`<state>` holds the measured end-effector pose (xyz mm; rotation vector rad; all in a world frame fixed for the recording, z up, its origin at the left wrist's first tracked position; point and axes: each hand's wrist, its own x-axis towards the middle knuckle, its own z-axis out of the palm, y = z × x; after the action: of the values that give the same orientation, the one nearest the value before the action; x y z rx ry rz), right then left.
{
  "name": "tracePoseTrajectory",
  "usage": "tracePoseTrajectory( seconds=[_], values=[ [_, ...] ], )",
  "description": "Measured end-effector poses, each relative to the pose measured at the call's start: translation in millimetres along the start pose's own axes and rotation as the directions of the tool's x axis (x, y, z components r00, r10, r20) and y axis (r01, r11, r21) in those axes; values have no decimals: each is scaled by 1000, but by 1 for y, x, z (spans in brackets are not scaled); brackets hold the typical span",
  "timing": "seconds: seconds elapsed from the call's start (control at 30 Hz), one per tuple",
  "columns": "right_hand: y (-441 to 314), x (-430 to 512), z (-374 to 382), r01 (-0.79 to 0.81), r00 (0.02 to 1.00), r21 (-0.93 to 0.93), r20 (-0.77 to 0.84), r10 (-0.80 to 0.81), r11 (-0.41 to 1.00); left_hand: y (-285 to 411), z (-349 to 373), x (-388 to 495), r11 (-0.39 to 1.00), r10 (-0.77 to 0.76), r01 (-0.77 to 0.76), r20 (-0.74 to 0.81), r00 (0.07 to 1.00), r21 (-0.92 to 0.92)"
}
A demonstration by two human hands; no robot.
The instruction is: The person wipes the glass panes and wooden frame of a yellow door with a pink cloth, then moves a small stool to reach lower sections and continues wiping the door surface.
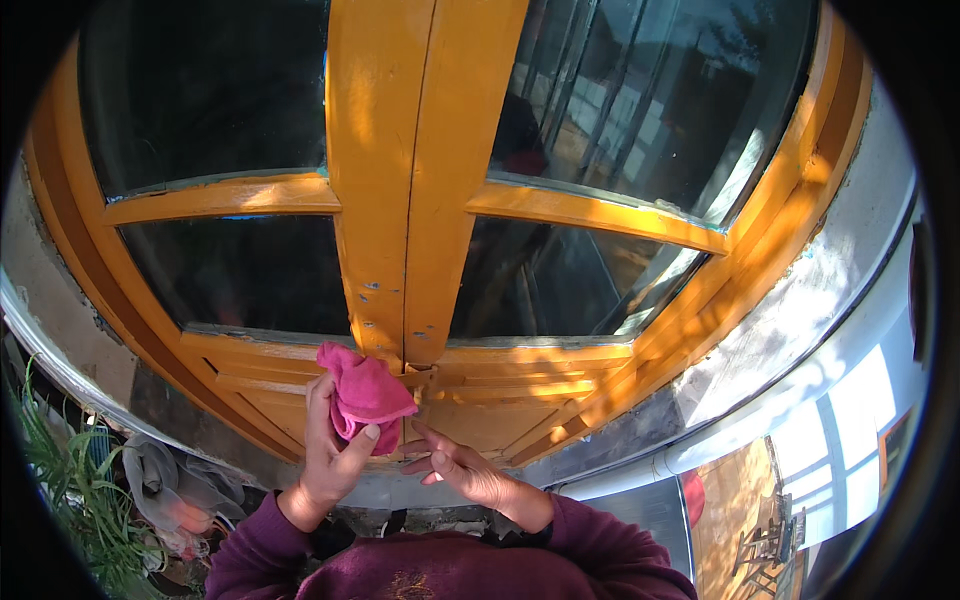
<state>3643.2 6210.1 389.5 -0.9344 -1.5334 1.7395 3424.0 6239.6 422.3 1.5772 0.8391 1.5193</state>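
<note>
A folded pink cloth is gripped in my left hand, thumb pressed against its near side. Just to the right, my right hand holds nothing, its fingers apart and pointing toward the cloth without plainly touching it. Before me stands a double door of orange-painted wood with dark glass panes. The lower left pane and lower right pane lie above my hands, with reflections in the right one. A small latch sits at the seam, partly covered by the cloth.
Spiky green plants and translucent grey plastic crowd the lower left. A pale pipe runs along the right wall. Farther right are a dark flat panel, a round red object and a wooden stool.
</note>
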Motion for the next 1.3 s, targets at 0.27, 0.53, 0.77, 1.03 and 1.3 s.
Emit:
tracePoseTrajectory(
  seconds=[0.27,0.53,0.77,1.03,1.3],
  values=[
    [-6,-20,-26,580,722,433,-666,-189,690,5,62,21,655,278,-527,476,834,541],
    [-38,11,-69,-250,468,-951,-283,-837,182,-46,44,29,222,224,-327,279,934,918],
    [-17,47,-94,-44,483,-948,256,-837,-315,-68,37,44,187,387,-429,335,859,884],
    [-24,-79,-205,-476,459,-863,-79,-885,-170,-67,37,43,275,382,-404,287,879,872],
    [4,-35,-174,-552,-64,-757,-379,-923,349,-68,36,45,278,391,-436,314,865,856]
  ],
)
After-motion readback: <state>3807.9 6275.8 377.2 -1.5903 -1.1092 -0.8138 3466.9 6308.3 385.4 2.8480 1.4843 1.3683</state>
